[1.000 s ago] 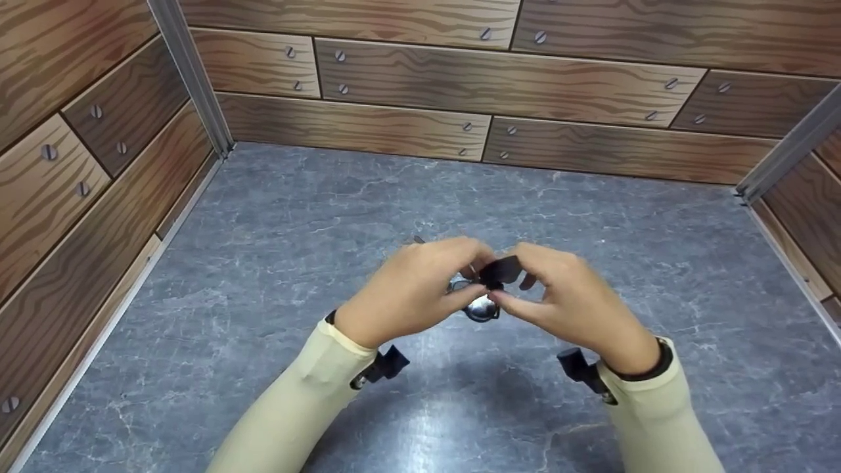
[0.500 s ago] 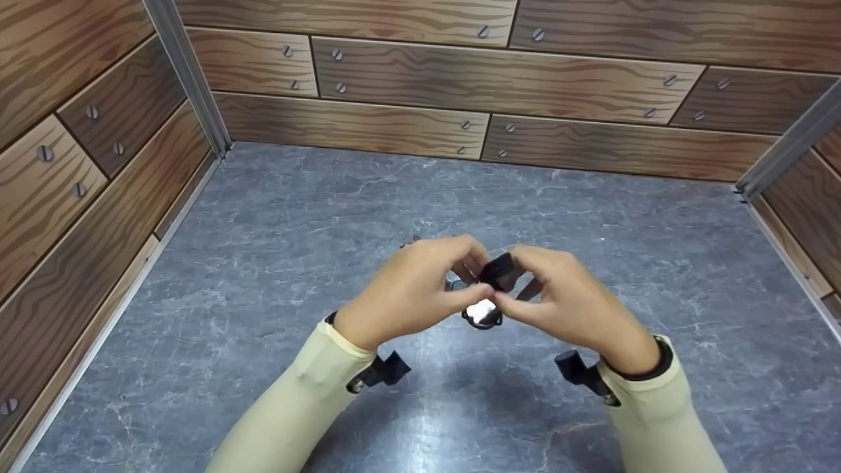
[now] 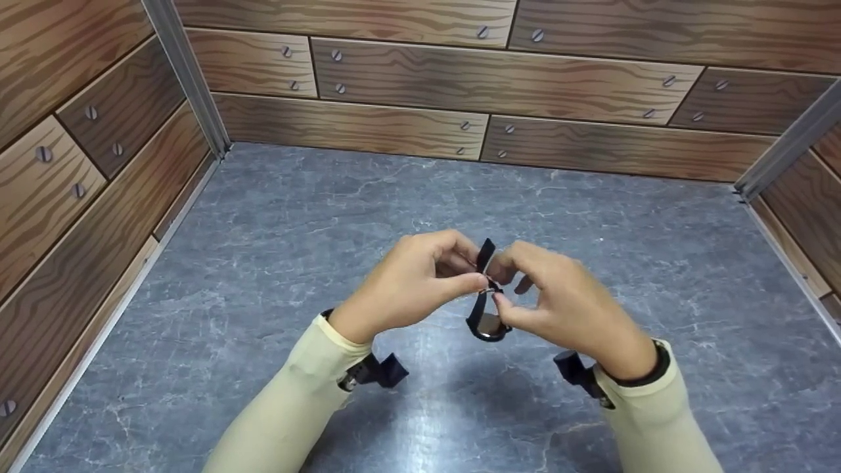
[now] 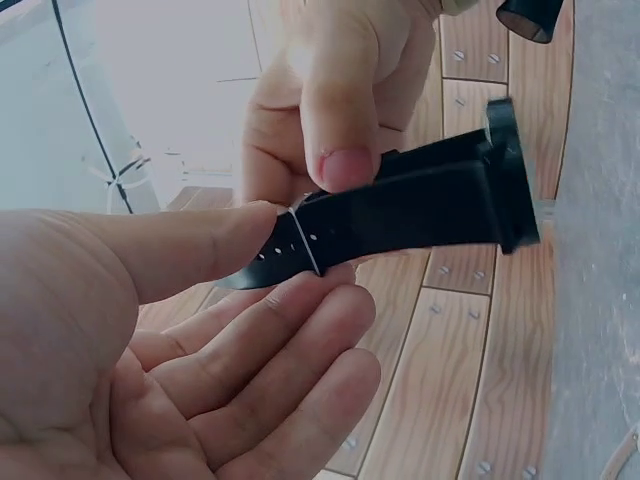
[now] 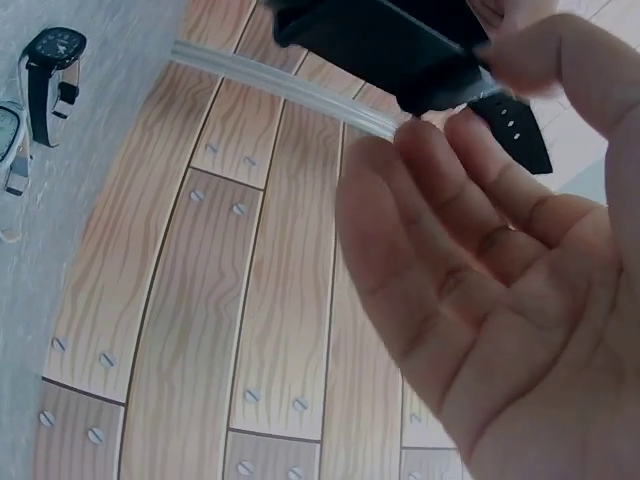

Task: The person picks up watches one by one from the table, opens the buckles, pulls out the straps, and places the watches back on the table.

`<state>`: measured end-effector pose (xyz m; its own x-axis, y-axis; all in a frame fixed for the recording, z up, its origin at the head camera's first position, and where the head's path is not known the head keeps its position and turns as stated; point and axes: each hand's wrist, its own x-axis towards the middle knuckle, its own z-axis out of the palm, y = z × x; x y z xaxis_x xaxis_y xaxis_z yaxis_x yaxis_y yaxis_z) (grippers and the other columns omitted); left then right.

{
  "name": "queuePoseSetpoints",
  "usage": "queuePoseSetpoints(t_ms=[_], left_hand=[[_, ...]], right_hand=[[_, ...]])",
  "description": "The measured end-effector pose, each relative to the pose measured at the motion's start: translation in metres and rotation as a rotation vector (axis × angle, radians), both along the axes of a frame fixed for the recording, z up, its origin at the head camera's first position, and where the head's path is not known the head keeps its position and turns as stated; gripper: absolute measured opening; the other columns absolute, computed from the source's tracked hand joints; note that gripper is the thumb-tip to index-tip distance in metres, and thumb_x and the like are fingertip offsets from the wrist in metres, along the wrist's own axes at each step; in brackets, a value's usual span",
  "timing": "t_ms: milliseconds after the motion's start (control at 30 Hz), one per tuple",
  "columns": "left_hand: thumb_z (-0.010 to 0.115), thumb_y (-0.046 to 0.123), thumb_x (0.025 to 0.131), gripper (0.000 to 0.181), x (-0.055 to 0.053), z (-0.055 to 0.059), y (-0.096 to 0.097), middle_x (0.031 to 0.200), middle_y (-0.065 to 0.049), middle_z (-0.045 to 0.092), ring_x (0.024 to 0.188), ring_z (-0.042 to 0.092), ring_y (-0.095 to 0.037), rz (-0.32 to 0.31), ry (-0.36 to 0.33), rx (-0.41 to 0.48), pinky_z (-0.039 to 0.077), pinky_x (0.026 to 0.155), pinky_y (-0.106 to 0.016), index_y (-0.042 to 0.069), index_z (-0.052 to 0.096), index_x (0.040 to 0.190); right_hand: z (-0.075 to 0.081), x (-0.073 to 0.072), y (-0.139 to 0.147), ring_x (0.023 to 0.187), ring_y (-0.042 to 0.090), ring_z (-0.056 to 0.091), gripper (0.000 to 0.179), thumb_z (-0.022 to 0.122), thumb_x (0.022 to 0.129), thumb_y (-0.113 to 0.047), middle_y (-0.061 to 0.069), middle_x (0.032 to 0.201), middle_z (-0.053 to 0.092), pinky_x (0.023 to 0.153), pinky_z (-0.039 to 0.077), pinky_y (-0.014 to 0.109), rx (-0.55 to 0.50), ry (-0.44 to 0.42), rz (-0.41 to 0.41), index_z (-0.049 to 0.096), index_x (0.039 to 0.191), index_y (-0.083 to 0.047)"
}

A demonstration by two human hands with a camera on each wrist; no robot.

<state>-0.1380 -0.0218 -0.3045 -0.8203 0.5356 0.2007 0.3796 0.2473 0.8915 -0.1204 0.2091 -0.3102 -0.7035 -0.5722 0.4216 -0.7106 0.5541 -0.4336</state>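
Note:
Between my two hands hangs a black wristwatch (image 3: 489,325), its strap bent into a loop and its case lowest. In the left wrist view the strap (image 4: 410,210) shows a row of holes near its free end, with a thin metal buckle frame (image 4: 308,240) across it. My left hand (image 3: 420,282) pinches the strap beside the buckle, thumb on top and fingertips beneath. From the other side, my right hand (image 3: 568,299) holds the strap near the buckle between thumb and fingers. The free strap end points upward between the hands in the head view.
On the grey marbled table (image 3: 315,197) lie a second black watch (image 5: 45,80) and a pale-rimmed watch (image 5: 10,135), seen in the right wrist view. Wood-patterned walls (image 3: 512,85) enclose the table at the back and sides.
The free strap end has swung from slanting right to standing nearly upright. The watch case has dropped slightly toward me and turned, and my left hand has shifted a little.

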Motion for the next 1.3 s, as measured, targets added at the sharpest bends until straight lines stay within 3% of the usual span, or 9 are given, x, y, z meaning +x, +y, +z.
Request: queuePoseSetpoints(t_ms=[233, 433, 600, 733, 900, 1033, 1133, 1233, 1300], left_hand=[[0.072, 0.02, 0.099, 0.018, 0.0, -0.001, 0.0, 0.106, 0.006, 0.074, 0.097, 0.071, -0.005, -0.03, -0.043, 0.014, 0.058, 0.085, -0.029, 0.013, 0.07, 0.116], [0.071, 0.016, 0.098, 0.015, 0.0, -0.002, 0.001, 0.101, 0.005, 0.074, 0.094, 0.071, -0.008, -0.05, -0.051, 0.035, 0.058, 0.082, -0.03, 0.013, 0.07, 0.113], [0.072, 0.014, 0.094, 0.009, 0.0, -0.003, 0.003, 0.094, 0.006, 0.073, 0.086, 0.069, -0.01, -0.056, -0.011, 0.041, 0.057, 0.075, -0.028, 0.013, 0.069, 0.103], [0.074, 0.013, 0.094, 0.007, 0.0, -0.002, 0.004, 0.093, 0.006, 0.072, 0.083, 0.069, -0.01, -0.071, 0.006, 0.067, 0.057, 0.075, -0.028, 0.013, 0.07, 0.1], [0.076, 0.019, 0.095, 0.011, 0.002, 0.0, 0.005, 0.092, 0.007, 0.074, 0.086, 0.071, -0.01, -0.067, -0.01, 0.054, 0.055, 0.079, -0.03, 0.014, 0.069, 0.101], [0.075, 0.023, 0.097, 0.014, 0.002, 0.0, 0.006, 0.098, 0.007, 0.074, 0.092, 0.07, -0.008, -0.065, -0.028, 0.044, 0.056, 0.084, -0.03, 0.014, 0.067, 0.106], [0.072, 0.023, 0.099, 0.018, 0.004, 0.0, 0.007, 0.104, 0.007, 0.074, 0.096, 0.07, -0.006, -0.064, -0.029, 0.048, 0.057, 0.086, -0.029, 0.014, 0.066, 0.113], [0.072, 0.023, 0.099, 0.023, 0.006, 0.0, 0.007, 0.106, 0.007, 0.074, 0.098, 0.07, -0.005, -0.062, -0.026, 0.047, 0.057, 0.088, -0.028, 0.014, 0.065, 0.119], [0.071, 0.023, 0.099, 0.024, 0.006, -0.001, 0.007, 0.107, 0.007, 0.073, 0.1, 0.07, -0.004, -0.069, -0.017, 0.043, 0.057, 0.089, -0.027, 0.013, 0.064, 0.119]], right_hand=[[-0.001, 0.0, -0.007, 0.077, 0.007, 0.063, 0.024, 0.073, 0.08, 0.007, -0.005, 0.09, 0.064, 0.066, 0.055, 0.023, 0.006, 0.301, 0.054, 0.066, 0.094, -0.011], [-0.002, -0.002, -0.009, 0.066, 0.008, 0.053, 0.015, 0.068, 0.079, 0.002, -0.001, 0.083, 0.06, 0.053, 0.046, 0.023, 0.082, 0.488, 0.02, 0.063, 0.086, -0.01], [-0.004, -0.004, -0.012, 0.059, 0.008, 0.042, 0.014, 0.057, 0.074, 0.002, -0.003, 0.073, 0.051, 0.047, 0.037, 0.021, 0.069, 0.582, 0.021, 0.054, 0.077, -0.012], [-0.007, -0.005, -0.013, 0.058, 0.006, 0.04, 0.015, 0.054, 0.072, 0.001, -0.004, 0.07, 0.049, 0.047, 0.035, 0.02, 0.042, 0.583, 0.019, 0.054, 0.079, -0.012], [-0.008, -0.002, -0.011, 0.06, 0.007, 0.048, 0.017, 0.058, 0.072, 0.001, -0.004, 0.074, 0.055, 0.05, 0.043, 0.021, 0.007, 0.474, -0.013, 0.057, 0.083, -0.011], [-0.005, 0.004, -0.007, 0.075, 0.009, 0.059, 0.023, 0.063, 0.076, 0.007, -0.005, 0.086, 0.061, 0.066, 0.054, 0.024, -0.069, 0.182, -0.032, 0.061, 0.09, -0.011], [-0.002, 0.006, -0.005, 0.089, 0.011, 0.061, 0.029, 0.065, 0.08, 0.011, -0.008, 0.095, 0.06, 0.08, 0.054, 0.026, -0.145, -0.036, -0.013, 0.061, 0.094, -0.013], [0.0, 0.005, -0.004, 0.099, 0.015, 0.059, 0.033, 0.064, 0.08, 0.014, -0.009, 0.101, 0.058, 0.09, 0.051, 0.029, -0.178, -0.162, 0.012, 0.059, 0.094, -0.016], [0.001, 0.004, -0.004, 0.101, 0.016, 0.057, 0.034, 0.064, 0.08, 0.013, -0.01, 0.105, 0.058, 0.088, 0.049, 0.029, -0.167, -0.206, 0.019, 0.057, 0.094, -0.018]])
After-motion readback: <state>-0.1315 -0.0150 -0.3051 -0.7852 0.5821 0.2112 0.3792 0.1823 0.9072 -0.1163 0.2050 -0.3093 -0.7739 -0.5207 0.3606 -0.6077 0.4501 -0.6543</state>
